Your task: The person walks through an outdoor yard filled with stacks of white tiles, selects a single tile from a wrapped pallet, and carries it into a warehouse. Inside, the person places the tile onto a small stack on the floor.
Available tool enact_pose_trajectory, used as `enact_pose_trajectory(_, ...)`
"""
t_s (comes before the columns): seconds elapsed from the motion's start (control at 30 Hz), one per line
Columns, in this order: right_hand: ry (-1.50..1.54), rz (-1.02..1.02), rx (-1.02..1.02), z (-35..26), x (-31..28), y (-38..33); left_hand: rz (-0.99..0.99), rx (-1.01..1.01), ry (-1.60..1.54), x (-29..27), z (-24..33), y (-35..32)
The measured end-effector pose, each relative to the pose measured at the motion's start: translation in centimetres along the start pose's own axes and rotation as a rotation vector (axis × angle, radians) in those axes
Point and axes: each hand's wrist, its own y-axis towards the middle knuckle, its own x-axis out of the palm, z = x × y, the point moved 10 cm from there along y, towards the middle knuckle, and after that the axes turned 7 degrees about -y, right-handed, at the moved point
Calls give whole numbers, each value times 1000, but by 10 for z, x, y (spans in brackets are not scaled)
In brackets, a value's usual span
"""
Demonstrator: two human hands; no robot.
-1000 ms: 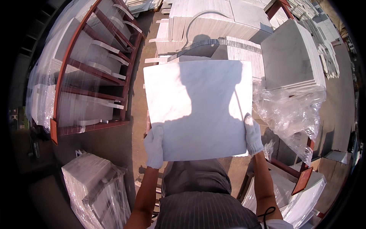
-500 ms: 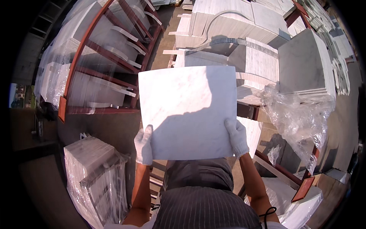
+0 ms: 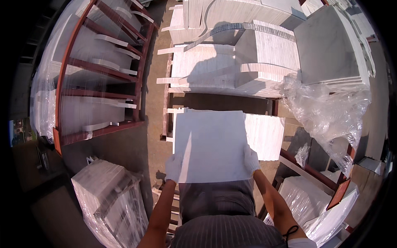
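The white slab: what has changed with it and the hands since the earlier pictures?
The slab has come lower in the view and now hangs over the stack of white slabs in front. The left hand and right hand, both gloved, still grip its lower corners; nothing was let go. The red rack and wrapped pallets stay in place.

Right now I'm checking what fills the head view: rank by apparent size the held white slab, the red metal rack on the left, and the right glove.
1. red metal rack
2. white slab, though nearness to the camera enlarges it
3. right glove, clearly smallest
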Motion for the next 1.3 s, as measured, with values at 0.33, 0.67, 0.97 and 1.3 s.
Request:
enact_pose_trajectory(0.33, -22, 90, 165, 94, 25, 58, 16, 74, 297, 66, -71, 82)
enact_pose_trajectory(0.67, -132, 167, 52, 148, 34, 99, 43, 97, 266, 88, -90, 112)
enact_pose_trajectory(0.97, -80, 154, 96, 166, 38, 109, 29, 55, 315, 93, -109, 118)
enact_pose_trajectory(1.3, 692, -342, 442, 179, 80, 94, -17, -3, 292, 93, -117, 121)
